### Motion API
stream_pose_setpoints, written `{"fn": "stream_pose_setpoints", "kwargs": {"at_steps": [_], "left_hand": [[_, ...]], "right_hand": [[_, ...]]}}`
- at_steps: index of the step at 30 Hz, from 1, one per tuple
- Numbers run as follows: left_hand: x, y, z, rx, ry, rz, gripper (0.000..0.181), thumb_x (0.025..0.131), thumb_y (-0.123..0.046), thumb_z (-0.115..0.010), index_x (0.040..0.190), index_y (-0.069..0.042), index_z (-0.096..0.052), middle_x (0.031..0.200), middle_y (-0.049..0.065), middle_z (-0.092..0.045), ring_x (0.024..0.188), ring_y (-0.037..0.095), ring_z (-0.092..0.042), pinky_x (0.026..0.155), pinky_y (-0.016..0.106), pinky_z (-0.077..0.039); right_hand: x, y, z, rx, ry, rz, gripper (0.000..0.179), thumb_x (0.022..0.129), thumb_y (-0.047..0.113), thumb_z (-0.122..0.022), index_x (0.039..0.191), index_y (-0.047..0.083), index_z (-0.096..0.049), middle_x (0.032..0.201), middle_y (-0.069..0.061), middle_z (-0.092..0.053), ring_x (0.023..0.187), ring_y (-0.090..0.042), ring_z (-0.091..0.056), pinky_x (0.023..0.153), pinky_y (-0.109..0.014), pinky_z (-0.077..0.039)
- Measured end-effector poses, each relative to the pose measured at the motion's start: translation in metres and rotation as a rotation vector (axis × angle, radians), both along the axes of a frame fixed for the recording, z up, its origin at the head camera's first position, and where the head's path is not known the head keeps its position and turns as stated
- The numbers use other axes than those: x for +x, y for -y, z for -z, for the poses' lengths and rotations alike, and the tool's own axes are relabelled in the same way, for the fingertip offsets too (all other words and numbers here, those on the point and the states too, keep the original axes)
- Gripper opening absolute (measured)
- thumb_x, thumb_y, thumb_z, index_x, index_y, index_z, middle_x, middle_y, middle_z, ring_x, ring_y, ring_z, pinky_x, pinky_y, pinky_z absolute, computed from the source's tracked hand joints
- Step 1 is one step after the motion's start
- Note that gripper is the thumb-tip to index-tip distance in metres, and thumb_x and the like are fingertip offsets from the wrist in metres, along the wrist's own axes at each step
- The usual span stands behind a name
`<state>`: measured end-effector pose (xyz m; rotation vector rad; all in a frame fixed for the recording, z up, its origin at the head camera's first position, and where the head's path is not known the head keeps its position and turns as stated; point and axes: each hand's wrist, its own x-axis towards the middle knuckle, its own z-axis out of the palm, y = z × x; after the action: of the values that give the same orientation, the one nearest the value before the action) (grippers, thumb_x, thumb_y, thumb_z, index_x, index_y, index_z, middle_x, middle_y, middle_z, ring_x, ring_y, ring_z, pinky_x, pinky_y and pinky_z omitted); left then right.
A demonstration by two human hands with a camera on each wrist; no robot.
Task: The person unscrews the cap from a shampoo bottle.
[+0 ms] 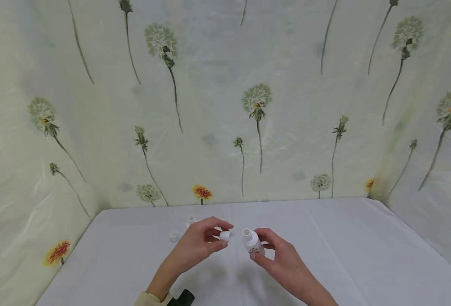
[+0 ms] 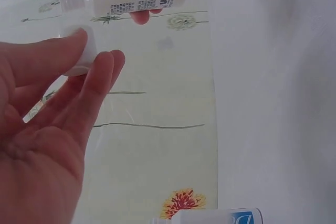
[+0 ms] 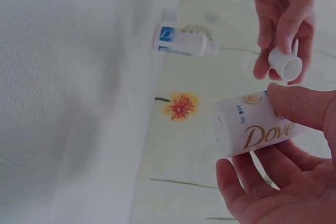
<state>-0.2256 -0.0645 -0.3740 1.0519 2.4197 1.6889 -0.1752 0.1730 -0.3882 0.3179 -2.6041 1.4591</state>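
Between its thumb and fingers, my left hand (image 1: 198, 243) pinches a white bottle cap (image 1: 225, 236), its hollow side showing in the right wrist view. My right hand (image 1: 284, 261) grips a white Dove bottle (image 1: 253, 243) by its body, thumb on one side and fingers on the other. That bottle is uncapped and tilts toward the left hand, with a small gap between its neck and the cap. Behind the left hand stands a second white bottle (image 3: 181, 41) with a blue label, also uncapped and partly hidden in the head view. A loose white cap (image 1: 174, 236) lies to its left.
A white cloth covers the table (image 1: 317, 238). Around its back and sides hangs a pale curtain (image 1: 214, 106) printed with dandelions. A black cylindrical piece (image 1: 185, 297) is at the left wrist, by a light sleeve cuff (image 1: 149, 299).
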Motion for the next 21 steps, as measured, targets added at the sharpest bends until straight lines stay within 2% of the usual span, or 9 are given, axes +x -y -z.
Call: {"fn": "stream_pose_setpoints", "kwargs": {"at_steps": [4,7,15,21], "left_hand": [[-0.001,0.001,0.001,-0.037,-0.053,-0.010,0.035,0.087,-0.001,-0.072,0.116,-0.021,-0.069,0.113,-0.002,-0.067,0.094,0.013,-0.062,0.080,0.029,-0.054],[-0.001,0.002,0.001,-0.038,-0.057,-0.005,0.034,0.088,-0.001,-0.071,0.116,-0.020,-0.070,0.113,-0.001,-0.067,0.095,0.014,-0.061,0.081,0.029,-0.054],[-0.001,0.000,0.006,-0.013,-0.001,-0.003,0.034,0.089,0.001,-0.069,0.119,-0.015,-0.069,0.113,0.000,-0.065,0.098,0.019,-0.063,0.083,0.027,-0.054],[-0.004,0.001,0.011,-0.008,0.048,-0.004,0.031,0.087,0.000,-0.071,0.114,-0.015,-0.070,0.110,0.000,-0.065,0.099,0.020,-0.065,0.080,0.025,-0.054]], "right_hand": [[0.000,0.001,0.000,0.004,-0.003,0.008,0.040,0.085,0.015,-0.078,0.118,0.029,-0.061,0.112,0.011,-0.064,0.106,-0.016,-0.061,0.088,-0.043,-0.051],[0.000,0.001,0.000,-0.005,-0.004,0.009,0.041,0.085,0.014,-0.078,0.119,0.028,-0.060,0.113,0.011,-0.064,0.105,-0.016,-0.062,0.087,-0.039,-0.052],[-0.001,0.001,0.001,-0.050,0.009,0.020,0.045,0.085,0.014,-0.078,0.123,0.026,-0.059,0.118,0.008,-0.063,0.108,-0.018,-0.063,0.083,-0.027,-0.053],[-0.002,0.000,0.002,-0.119,0.004,-0.010,0.046,0.085,0.012,-0.077,0.127,0.020,-0.057,0.118,0.002,-0.064,0.111,-0.021,-0.063,0.087,-0.027,-0.053]]}}
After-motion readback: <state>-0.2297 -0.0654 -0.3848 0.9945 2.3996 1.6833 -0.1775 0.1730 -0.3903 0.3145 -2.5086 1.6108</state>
